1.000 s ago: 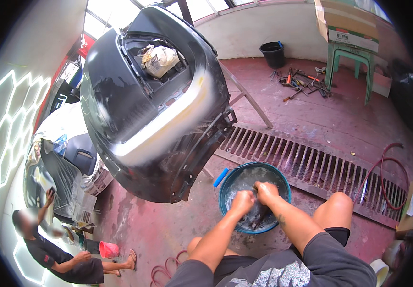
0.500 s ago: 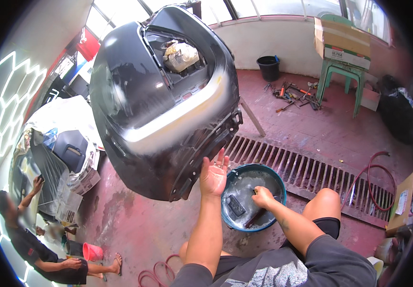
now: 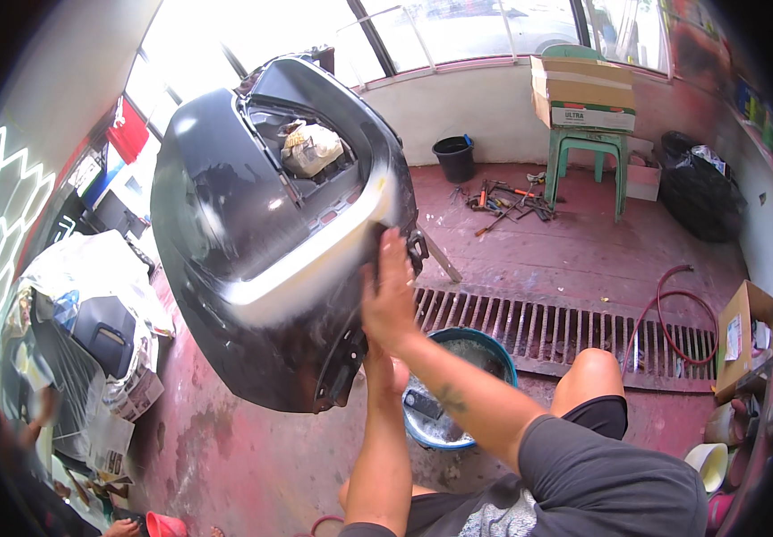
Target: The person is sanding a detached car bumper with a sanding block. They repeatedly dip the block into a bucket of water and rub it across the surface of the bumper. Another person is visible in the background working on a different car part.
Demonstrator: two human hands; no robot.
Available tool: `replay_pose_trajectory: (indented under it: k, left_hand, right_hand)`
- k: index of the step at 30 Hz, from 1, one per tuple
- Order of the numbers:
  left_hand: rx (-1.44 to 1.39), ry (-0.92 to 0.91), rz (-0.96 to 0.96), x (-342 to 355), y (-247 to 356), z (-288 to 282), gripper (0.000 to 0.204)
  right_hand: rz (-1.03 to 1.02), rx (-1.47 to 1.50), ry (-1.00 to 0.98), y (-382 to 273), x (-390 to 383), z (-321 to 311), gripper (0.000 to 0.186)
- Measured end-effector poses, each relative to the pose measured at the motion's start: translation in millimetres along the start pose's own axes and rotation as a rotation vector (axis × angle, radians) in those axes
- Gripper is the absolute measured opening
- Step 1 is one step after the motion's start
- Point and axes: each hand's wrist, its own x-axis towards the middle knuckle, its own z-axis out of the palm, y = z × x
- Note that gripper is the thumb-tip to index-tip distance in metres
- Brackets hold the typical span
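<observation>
A large black car bumper (image 3: 288, 349), with a pale whitish-grey sanded band across it, stands tilted in front of me. My right hand (image 3: 390, 291) lies against its right side, fingers stretched along the surface. Beneath the fingertips a small dark pad (image 3: 376, 235) shows in part; its kind is unclear. Lower down, my left hand (image 3: 388, 371) is by the bumper's lower right edge, its fingers hidden behind my right hand and wrist. Below my forearm sits a blue-rimmed basin (image 3: 509, 358) of cloudy, sudsy water, with a dark block (image 3: 423, 403) in it.
A metal floor grate (image 3: 547, 336) runs behind the basin. Tools (image 3: 507, 204) lie near a green stool (image 3: 623, 161) bearing a cardboard box (image 3: 583, 89). A black bucket (image 3: 454, 159) stands by the wall. A red hose (image 3: 661, 309) coils at right. Another person (image 3: 24, 483) is at lower left.
My right hand has left the basin and moved up onto the bumper's side. My left hand, open with palm up before, is now lower and partly covered. The view has shifted.
</observation>
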Motion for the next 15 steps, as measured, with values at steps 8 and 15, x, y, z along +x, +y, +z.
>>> replay_pose_trajectory:
  k: [8,15]
  left_hand:
    - [0.154,0.037,0.01,-10.3,0.3,4.7,0.067]
    - [-0.15,-0.023,0.175,-17.8,1.1,3.6,0.059]
  right_hand:
    - [0.033,-0.038,0.034,-1.7,-2.5,25.9,0.082]
    - [-0.025,0.001,-0.195,-22.9,-72.9,29.0,0.079]
